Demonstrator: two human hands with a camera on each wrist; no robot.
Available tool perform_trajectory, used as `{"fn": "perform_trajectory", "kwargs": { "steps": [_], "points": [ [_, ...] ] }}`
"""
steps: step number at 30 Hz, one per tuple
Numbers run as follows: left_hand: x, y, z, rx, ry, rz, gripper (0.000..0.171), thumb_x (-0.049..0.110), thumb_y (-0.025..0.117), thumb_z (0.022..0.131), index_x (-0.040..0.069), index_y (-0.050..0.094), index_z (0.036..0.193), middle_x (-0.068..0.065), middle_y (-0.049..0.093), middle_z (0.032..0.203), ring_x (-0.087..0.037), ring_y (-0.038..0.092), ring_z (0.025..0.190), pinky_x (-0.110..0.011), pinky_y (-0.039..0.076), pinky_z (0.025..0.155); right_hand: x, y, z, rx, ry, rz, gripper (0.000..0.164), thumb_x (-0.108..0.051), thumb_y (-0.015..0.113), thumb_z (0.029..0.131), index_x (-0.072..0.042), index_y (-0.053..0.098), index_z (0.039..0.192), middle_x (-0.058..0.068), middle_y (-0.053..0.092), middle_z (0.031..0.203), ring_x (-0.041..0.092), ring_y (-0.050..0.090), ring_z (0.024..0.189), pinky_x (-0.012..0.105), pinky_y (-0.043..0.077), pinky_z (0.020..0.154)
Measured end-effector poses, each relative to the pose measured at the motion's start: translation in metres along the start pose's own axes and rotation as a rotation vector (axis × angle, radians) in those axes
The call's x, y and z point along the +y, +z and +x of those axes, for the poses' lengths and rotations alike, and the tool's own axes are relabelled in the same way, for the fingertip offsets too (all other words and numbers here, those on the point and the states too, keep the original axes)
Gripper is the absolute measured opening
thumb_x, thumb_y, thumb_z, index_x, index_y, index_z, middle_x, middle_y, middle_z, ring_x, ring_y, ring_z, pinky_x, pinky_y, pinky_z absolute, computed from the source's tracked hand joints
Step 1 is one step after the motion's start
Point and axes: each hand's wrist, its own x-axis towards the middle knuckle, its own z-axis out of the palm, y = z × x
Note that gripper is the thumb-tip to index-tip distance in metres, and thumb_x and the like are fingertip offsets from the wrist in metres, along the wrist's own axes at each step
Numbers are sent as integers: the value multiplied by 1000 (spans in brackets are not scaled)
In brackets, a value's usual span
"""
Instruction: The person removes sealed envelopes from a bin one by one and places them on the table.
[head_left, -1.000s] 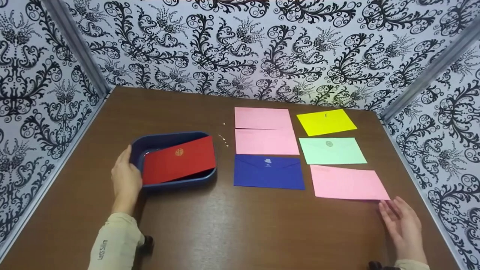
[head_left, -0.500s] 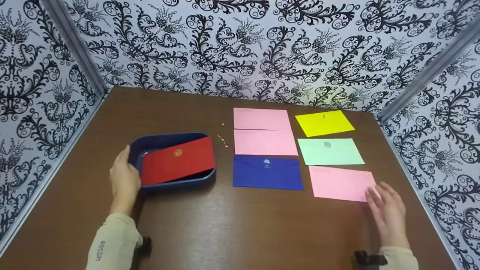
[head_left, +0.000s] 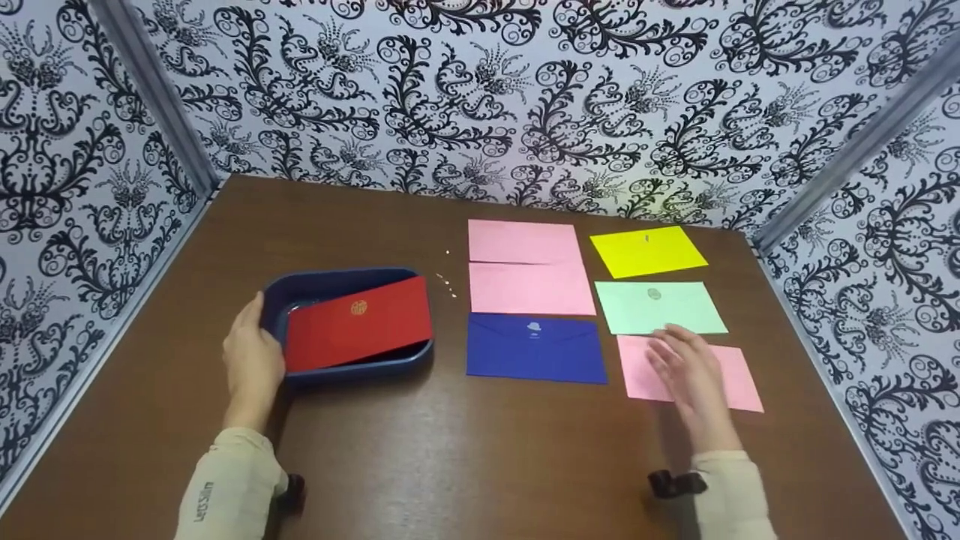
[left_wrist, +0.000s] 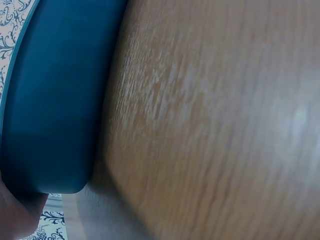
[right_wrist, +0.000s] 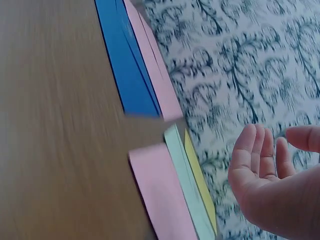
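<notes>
At the left, my left hand [head_left: 252, 356] holds the left end of a dark blue plastic tray [head_left: 360, 369]. A red envelope [head_left: 367, 330] with a gold emblem lies slanted inside it. The left wrist view shows the tray's outer wall [left_wrist: 57, 100] and part of the hand at the lower left corner. My right hand [head_left: 690, 375], holding nothing, is over a pink envelope [head_left: 742, 379], its fingers loosely bent and its fingertips near the lower edge of a mint green envelope [head_left: 679, 307]. In the right wrist view the palm and bent fingers show with nothing between them.
Left of these lie a blue envelope [head_left: 536, 356] with a hat print and two pink envelopes [head_left: 532, 289] above it. A yellow envelope [head_left: 649, 251] lies at the back right. Tiny light bits [head_left: 446, 283] dot the brown table [head_left: 480, 465]. Patterned walls [head_left: 480, 97] enclose it.
My right hand has moved leftward and away from me, from the pink envelope's lower right corner to over its middle. The left hand stays at the tray.
</notes>
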Motion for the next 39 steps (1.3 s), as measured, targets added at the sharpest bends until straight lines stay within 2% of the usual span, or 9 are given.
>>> {"fn": "perform_trajectory", "kwargs": {
  "steps": [6,9,13,18,32,39],
  "points": [
    [-2,0,-2,-5,-13,4,60,-4,30,97,10,36,155,-17,38,158,-45,38,142,-58,33,116,24,39,9,-75,-37,-107,16,-6,51,102,-12,65,106,-1,74,96,14,71,92,27,59,88],
    [-2,0,-2,3,-6,4,60,-4,30,97,10,36,155,-17,39,158,-46,39,141,-58,35,115,30,59,10,-93,-31,-155,15,-6,52,102,-5,59,115,0,73,98,16,71,94,29,59,89],
    [0,0,-2,24,14,11,59,-4,29,96,8,38,153,-18,42,156,-48,42,138,-60,36,112,36,83,10,-117,-14,-206,23,-7,53,101,0,53,124,2,71,103,16,69,96,29,58,90],
    [1,0,-1,24,12,12,59,-4,29,97,9,38,154,-18,42,156,-49,43,136,-60,36,112,44,109,10,-155,-12,-238,22,-5,55,99,0,56,121,2,71,99,16,69,92,28,60,84],
    [2,1,1,33,22,11,58,-3,29,97,8,40,153,-18,43,155,-49,42,137,-59,35,114,66,160,10,-350,-10,-380,27,-5,57,98,4,56,123,3,69,101,16,67,90,28,59,81],
    [2,1,0,35,21,16,58,-3,30,96,8,40,152,-18,43,155,-50,43,135,-61,36,112,77,185,8,-403,-1,-468,30,-6,59,97,6,56,124,0,69,98,15,68,90,34,60,84]
  ]
}}
